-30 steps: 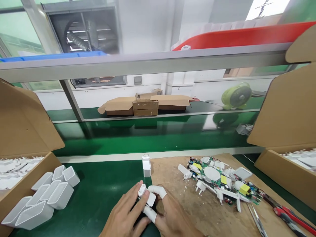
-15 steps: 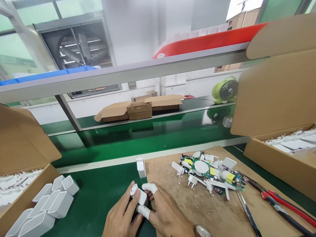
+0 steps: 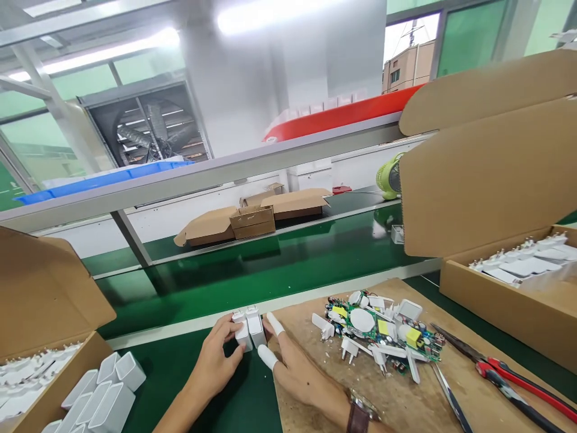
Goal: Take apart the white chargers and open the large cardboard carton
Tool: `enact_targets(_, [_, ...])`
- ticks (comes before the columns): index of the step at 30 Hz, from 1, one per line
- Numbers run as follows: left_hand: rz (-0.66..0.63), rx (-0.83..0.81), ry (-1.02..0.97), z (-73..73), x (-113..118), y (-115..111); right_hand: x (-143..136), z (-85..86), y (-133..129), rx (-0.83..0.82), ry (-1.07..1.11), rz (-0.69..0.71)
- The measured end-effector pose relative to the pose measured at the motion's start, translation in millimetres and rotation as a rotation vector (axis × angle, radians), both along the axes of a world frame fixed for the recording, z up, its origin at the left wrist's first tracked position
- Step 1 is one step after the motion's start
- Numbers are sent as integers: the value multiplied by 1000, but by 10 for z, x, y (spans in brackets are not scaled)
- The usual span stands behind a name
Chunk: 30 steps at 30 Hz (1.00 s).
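Two white plug adapters stand side by side on the green mat. My left hand [image 3: 220, 350] is closed on the left adapter [image 3: 243, 337], fingers at its far side and thumb at its near side. The right adapter [image 3: 256, 331] is close against it. My right hand [image 3: 295, 374] is just to the right, thumb and index finger spread and wrapped in white tape. Whether a finger of it touches the right adapter I cannot tell. Farther right, a pile of green circuit boards and white plug parts [image 3: 378, 331] lies on a brown board [image 3: 311, 343].
Red-handled pliers [image 3: 489, 367] and tweezers [image 3: 451, 397] lie at the right. Open white cases [image 3: 110, 400] stand at the left beside a carton [image 3: 97, 346]. Another carton [image 3: 500, 294] of white parts is at the right. A metal rail [image 3: 216, 177] crosses behind the bench.
The adapter held between both hands has moved forward and now stands left of the other one. My right hand has moved off it, fingers spread. The camera view has tilted up.
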<state>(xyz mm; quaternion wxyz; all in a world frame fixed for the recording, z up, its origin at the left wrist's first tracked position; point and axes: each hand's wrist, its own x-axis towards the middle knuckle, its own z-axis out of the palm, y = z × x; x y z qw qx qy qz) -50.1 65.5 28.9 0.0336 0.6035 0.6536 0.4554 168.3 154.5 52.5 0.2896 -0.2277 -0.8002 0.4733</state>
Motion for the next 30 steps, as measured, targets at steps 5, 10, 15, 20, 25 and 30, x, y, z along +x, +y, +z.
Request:
enact_targets(5, [4, -2, 39, -39, 111, -64, 43, -125, 83, 85, 1, 20])
enact_targets(10, [155, -95, 381, 194, -91, -553, 195, -375, 55, 364, -52, -51])
enact_targets(15, [510, -219, 716, 494, -841, -1338, 208, -360, -47, 618, -82, -52])
enact_targets(20, [571, -502, 864, 270, -1400, -1877, 253, -181, -233, 668, -280, -17])
enact_targets(25, [233, -224, 533, 2, -884, -1454, 277, 46, -284, 579, -411, -5])
enact_targets(30, [-41, -182, 232, 40, -14, -883, 508, 307, -17, 758, -594, -195])
